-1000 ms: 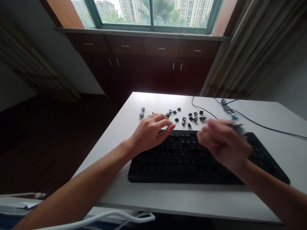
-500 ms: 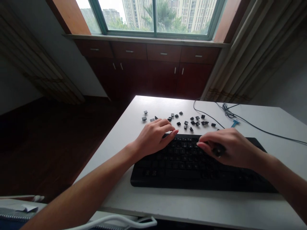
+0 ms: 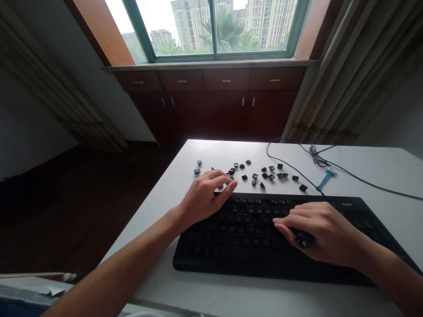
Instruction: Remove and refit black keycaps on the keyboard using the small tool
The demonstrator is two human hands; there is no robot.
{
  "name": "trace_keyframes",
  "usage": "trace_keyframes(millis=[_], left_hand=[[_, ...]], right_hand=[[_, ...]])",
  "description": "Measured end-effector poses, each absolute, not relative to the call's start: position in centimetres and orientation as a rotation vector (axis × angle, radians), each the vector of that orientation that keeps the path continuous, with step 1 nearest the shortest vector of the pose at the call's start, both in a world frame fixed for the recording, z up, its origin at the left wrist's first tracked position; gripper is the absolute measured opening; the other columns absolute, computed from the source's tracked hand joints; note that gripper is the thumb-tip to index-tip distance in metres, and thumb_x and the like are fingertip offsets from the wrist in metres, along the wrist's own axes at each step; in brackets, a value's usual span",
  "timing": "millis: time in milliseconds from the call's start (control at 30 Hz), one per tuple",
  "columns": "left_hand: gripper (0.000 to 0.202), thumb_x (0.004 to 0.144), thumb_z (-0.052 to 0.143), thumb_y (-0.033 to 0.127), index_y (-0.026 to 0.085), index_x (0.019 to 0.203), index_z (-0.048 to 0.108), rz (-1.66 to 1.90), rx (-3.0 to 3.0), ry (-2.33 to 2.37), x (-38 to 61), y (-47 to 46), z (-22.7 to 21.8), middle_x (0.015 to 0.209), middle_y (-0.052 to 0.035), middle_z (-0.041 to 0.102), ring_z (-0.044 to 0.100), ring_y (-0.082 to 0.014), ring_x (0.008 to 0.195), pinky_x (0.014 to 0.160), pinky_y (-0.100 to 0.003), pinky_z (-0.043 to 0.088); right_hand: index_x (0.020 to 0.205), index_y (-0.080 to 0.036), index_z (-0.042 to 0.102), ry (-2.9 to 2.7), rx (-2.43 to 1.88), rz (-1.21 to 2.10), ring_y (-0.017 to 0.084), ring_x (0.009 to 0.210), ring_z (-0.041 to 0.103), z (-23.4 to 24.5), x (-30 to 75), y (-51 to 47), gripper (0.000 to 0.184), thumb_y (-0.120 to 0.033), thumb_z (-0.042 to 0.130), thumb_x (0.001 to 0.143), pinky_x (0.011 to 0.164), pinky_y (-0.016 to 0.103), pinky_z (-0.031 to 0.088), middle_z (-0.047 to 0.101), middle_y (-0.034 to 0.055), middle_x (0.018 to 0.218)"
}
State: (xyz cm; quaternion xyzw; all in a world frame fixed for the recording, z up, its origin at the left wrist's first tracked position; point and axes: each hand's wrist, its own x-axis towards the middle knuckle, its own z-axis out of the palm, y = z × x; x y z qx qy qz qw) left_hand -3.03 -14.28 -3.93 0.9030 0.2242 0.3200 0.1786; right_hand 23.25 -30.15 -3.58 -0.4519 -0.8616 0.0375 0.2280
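The white table [image 3: 198, 152] bears a black keyboard [image 3: 244, 248], its legends too small to read. The left hand [image 3: 201, 200] rests curled on its far edge, grip unclear; the right hand [image 3: 322, 233] pinches a small dark piece [image 3: 302, 240] over the keys.

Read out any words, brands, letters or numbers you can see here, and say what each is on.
Nothing here can be read.
Black computer keyboard: pale key legends, too small and blurred.
Pale mark on the keyboard's far edge: blurred.
Loose black keycaps on the white table: no legible marks.
Small dark object in the right hand: no marks visible.
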Motion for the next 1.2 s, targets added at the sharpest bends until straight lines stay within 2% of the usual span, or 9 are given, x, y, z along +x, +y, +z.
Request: trace_keyframes(millis=[133, 367, 533, 633, 800, 867, 967, 1033, 1200], left_hand=[[0.022, 0.1, 0.056, 0.032, 0.017, 0.094, 0.071, 0.961, 2.463, 0.705, -3.4, -13.4, -3.8, 0.093, -0.0059, 0.07, 0.063, -0.0146, 0.08, 0.069, -0.028, 0.052], [0.026, 0.1, 0.055, 0.037, 0.018, 0.099, 0.073, 0.942, 2.423, 0.808, -3.8, -12.2, -4.4, 0.094, -0.0058, 0.07, 0.063, -0.0156, 0.08, 0.068, -0.028, 0.051], [0.026, 0.1, 0.055, 0.037, 0.018, 0.097, 0.072, 0.946, 2.423, 0.786, -3.7, -12.4, -4.4, 0.092, -0.0055, 0.069, 0.062, -0.0146, 0.077, 0.067, -0.027, 0.051], [0.028, 0.1, 0.054, 0.039, 0.018, 0.096, 0.072, 0.945, 2.417, 0.789, -3.7, -12.5, -4.4, 0.092, -0.0056, 0.07, 0.063, -0.0149, 0.077, 0.066, -0.027, 0.051], [0.03, 0.101, 0.053, 0.041, 0.019, 0.097, 0.072, 0.946, 2.42, 0.796, -3.7, -12.4, -4.4, 0.093, -0.0058, 0.07, 0.063, -0.0159, 0.079, 0.067, -0.028, 0.052], [0.029, 0.101, 0.052, 0.04, 0.019, 0.1, 0.072, 0.945, 2.423, 0.814, -3.7, -12.4, -4.3, 0.093, -0.0057, 0.07, 0.063, -0.0162, 0.08, 0.068, -0.029, 0.052], [0.027, 0.1, 0.053, 0.038, 0.019, 0.103, 0.072, 0.936, 2.437, 0.838, -3.7, -12.5, -4.3, 0.093, -0.0046, 0.069, 0.063, -0.0156, 0.079, 0.07, -0.029, 0.051], [0.025, 0.1, 0.054, 0.037, 0.02, 0.104, 0.071, 0.931, 2.445, 0.842, -3.7, -12.6, -4.3, 0.092, -0.0041, 0.069, 0.063, -0.015, 0.079, 0.071, -0.029, 0.051], [0.024, 0.1, 0.054, 0.036, 0.02, 0.104, 0.071, 0.906, 2.458, 0.842, -3.7, -12.5, -4.6, 0.095, -0.0047, 0.069, 0.063, -0.0153, 0.08, 0.072, -0.029, 0.051]], right_hand=[[0.099, -0.02, 0.069, -2.372, -1.246, 0.006, 0.014, 0.055, 0.056, -3.8, 23.0, -30.3, 0.011, -0.016, 0.062, 0.091, 0.056, 0.032, 0.036, 0.064, -0.0015, 0.066], [0.095, -0.02, 0.06, -2.291, -1.252, 0.053, 0.013, 0.058, 0.053, -3.9, 22.9, -30.3, 0.006, -0.015, 0.062, 0.091, 0.058, 0.031, 0.036, 0.062, -0.0008, 0.07], [0.08, -0.022, 0.046, -2.213, -1.204, 0.051, 0.011, 0.055, 0.045, -3.6, 22.4, -30.6, 0.021, -0.013, 0.062, 0.09, 0.054, 0.029, 0.03, 0.052, -0.003, 0.066], [0.081, -0.023, 0.042, -2.199, -1.196, 0.065, 0.01, 0.053, 0.042, -3.5, 22.0, -30.9, 0.024, -0.012, 0.062, 0.089, 0.051, 0.027, 0.028, 0.05, -0.0042, 0.067], [0.087, -0.023, 0.043, -2.202, -1.301, 0.051, 0.011, 0.054, 0.04, -3.8, 22.2, -30.8, 0.022, -0.016, 0.063, 0.086, 0.051, 0.027, 0.028, 0.048, -0.0045, 0.069], [0.093, -0.023, 0.046, -2.212, -1.357, 0.077, 0.012, 0.058, 0.046, -4.0, 22.4, -30.6, 0.021, -0.014, 0.063, 0.084, 0.054, 0.028, 0.032, 0.055, -0.002, 0.076], [0.109, -0.022, 0.049, -2.192, -1.441, 0.137, 0.015, 0.067, 0.056, -4.2, 22.7, -30.5, 0.033, -0.011, 0.062, 0.081, 0.06, 0.028, 0.039, 0.063, 0.0018, 0.09], [0.113, -0.022, 0.049, -2.17, -1.463, 0.148, 0.014, 0.066, 0.057, -4.3, 22.7, -30.4, 0.034, -0.014, 0.062, 0.083, 0.06, 0.027, 0.041, 0.063, 0.0009, 0.087], [0.106, -0.022, 0.05, -2.167, -1.419, 0.104, 0.011, 0.055, 0.05, -4.4, 22.4, -30.4, 0.02, -0.02, 0.062, 0.09, 0.054, 0.025, 0.037, 0.056, -0.0039, 0.072]])
